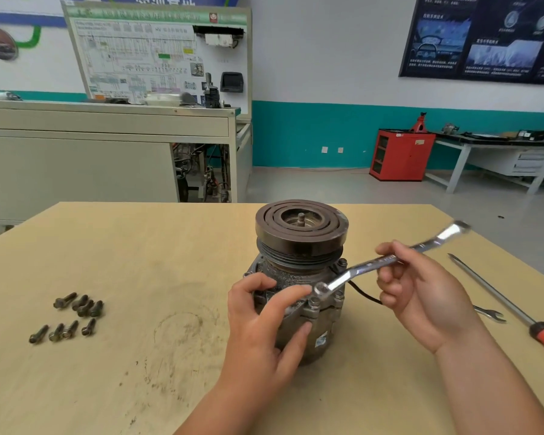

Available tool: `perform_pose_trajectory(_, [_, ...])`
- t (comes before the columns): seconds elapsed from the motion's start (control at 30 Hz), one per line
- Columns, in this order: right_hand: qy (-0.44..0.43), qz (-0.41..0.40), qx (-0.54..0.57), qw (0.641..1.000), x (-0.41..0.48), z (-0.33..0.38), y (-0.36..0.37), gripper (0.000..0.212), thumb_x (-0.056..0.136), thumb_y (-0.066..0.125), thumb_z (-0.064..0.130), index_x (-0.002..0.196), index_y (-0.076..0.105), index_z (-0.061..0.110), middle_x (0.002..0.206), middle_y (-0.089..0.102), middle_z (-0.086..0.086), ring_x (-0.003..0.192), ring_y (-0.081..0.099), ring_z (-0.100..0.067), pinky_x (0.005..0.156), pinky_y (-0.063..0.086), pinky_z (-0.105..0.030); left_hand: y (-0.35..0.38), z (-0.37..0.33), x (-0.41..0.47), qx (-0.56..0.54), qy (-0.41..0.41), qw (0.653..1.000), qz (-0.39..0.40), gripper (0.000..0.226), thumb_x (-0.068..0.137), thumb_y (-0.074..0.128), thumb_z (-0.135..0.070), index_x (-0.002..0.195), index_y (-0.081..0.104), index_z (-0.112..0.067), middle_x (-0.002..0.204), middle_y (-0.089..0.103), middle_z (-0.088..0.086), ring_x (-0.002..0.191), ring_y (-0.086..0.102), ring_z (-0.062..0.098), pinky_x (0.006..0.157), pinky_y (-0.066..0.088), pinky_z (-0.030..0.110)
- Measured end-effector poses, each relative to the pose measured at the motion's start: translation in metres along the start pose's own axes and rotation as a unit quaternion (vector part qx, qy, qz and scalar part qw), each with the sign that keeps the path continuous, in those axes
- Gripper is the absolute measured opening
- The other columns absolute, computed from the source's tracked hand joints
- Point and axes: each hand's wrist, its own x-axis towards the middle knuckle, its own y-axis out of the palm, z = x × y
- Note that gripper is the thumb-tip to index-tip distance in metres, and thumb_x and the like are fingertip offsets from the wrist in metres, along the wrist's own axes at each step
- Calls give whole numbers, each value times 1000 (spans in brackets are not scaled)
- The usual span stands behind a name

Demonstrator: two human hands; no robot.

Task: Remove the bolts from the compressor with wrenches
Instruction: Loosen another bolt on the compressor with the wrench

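Gripping the compressor (300,237) upright on the counter (139,262) with the left hand (264,324), fingers curled round its body. Holding a wrench (363,269) in the right hand (421,296), ring end on a flange bolt (313,303) beside the left fingertips. Far left of both hands, loose bolts (73,315).

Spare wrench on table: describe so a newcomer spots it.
Find the compressor on the tan table. Right of it, behind the right hand, a wrench lies flat beside the orange-handled screwdriver. Only its forked end shows; the other wrench is held.
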Motion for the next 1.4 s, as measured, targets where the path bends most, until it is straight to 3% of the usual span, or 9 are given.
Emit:
perform_pose_trajectory(0.13, [-97,-42,70,992,-42,-9,-3,28,77,47,29,65,71,20,58,63,-3,49,60,-10,43,44,-11,-1,0,0,-7,-6,1000,-1,53,78,60,-35,128,40,-40,121,33,-8,112,37,7,95,38,25])
perform_pose_trajectory(0.4, [-314,-120,-132,933,-89,-45,34,13,79,57,25,77,66,35,72,74,1,64,72,-18,45,52,-18,-2,-1,0,9,-4,1000,8,41,79,58,-37,120,49,-35,119,34,-6,109,42,17,88,45,36])
perform_pose_trajectory(0.5, [-287,-106,-165,938,-91,-49,36,20,69,67,56,79,66,40,74,74,2,68,73,-17,46,54,-20,-4,-2,2,15,-9,1000,14,42,79,59,-37,120,50,-36,116,36,-4,102,46,24,76,51,44])
perform_pose_trajectory(0.8, [-263,-68,-279,921,-98,-44,26,17,69,55,46,83,63,50,76,74,10,72,71,-8,42,53,-24,-4,-4,3,29,12,1000,2,40,78,58,-34,117,55,-40,119,34,-3,108,39,18,91,40,34])
perform_pose_trajectory(0.97, [-197,-77,-141,967,-90,-35,22,18,74,67,49,72,68,31,72,73,-9,60,70,-18,38,50,-23,-4,-6,3,24,8,1000,0,36,77,58,-34,113,56,-39,118,35,-4,108,38,15,91,39,29])
perform_pose_trajectory(1.03, [-164,-68,-68,982,-80,-33,20,25,88,54,29,67,67,24,65,70,-14,46,62,-18,36,46,-21,-4,-6,3,17,5,1000,-1,35,77,58,-34,112,57,-39,118,35,-4,108,38,15,90,40,29])
perform_pose_trajectory(1.1, [-123,-61,-28,990,-61,-31,16,34,93,40,11,71,64,21,53,62,-9,37,50,-14,34,39,-18,-3,-5,2,14,6,1000,-3,32,78,58,-33,109,57,-39,118,34,-5,108,37,15,92,38,26])
perform_pose_trajectory(1.23, [-70,0,-116,991,-19,-20,2,18,98,42,16,97,60,14,45,48,2,35,35,-5,34,34,-18,-2,-4,1,13,13,1000,1,29,80,57,-30,107,58,-41,119,34,-4,110,36,16,92,36,29])
perform_pose_trajectory(1.4, [-40,9,-5,999,1,2,8,40,94,38,12,71,70,17,46,47,2,35,36,-5,35,33,-15,-3,-2,1,17,24,1000,9,48,79,58,-30,124,49,-44,122,34,-4,110,38,17,92,41,36])
